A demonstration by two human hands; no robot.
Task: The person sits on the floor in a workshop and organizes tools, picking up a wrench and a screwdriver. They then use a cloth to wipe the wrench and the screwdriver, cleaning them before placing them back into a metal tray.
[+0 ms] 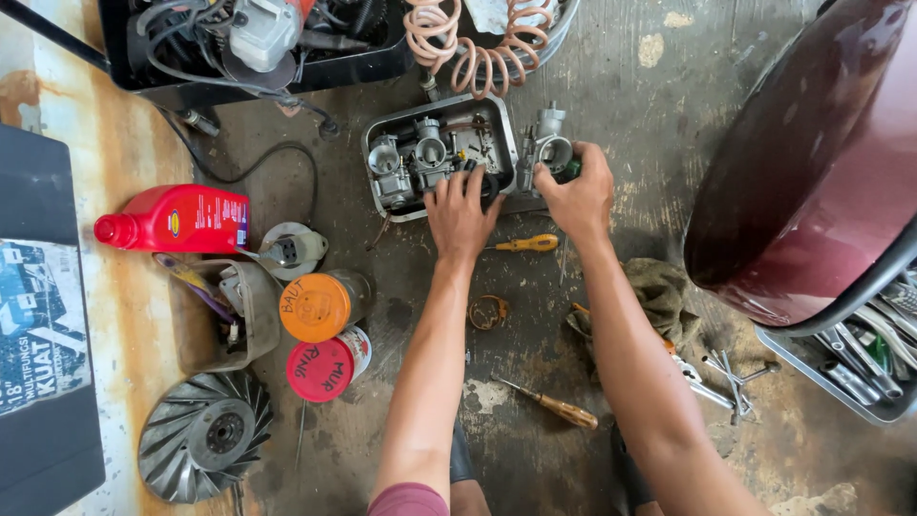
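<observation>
Soft, even daylight fills the scene, bright without harsh contrast. Shadows are faint and short, pooling just beneath the person's arms toward six o'clock. A broad pale sheen runs across the curved maroon panel (812, 153) at three o'clock. Focus is sharp at centre; wide-lens stretching bends things at the edges, chiefly nine and three o'clock.

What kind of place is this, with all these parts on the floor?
Most likely a small motorbike repair shop: carburettors sit in a metal tray, a red oil bottle lies on the stained floor, and screwdrivers and wrenches lie around.
</observation>
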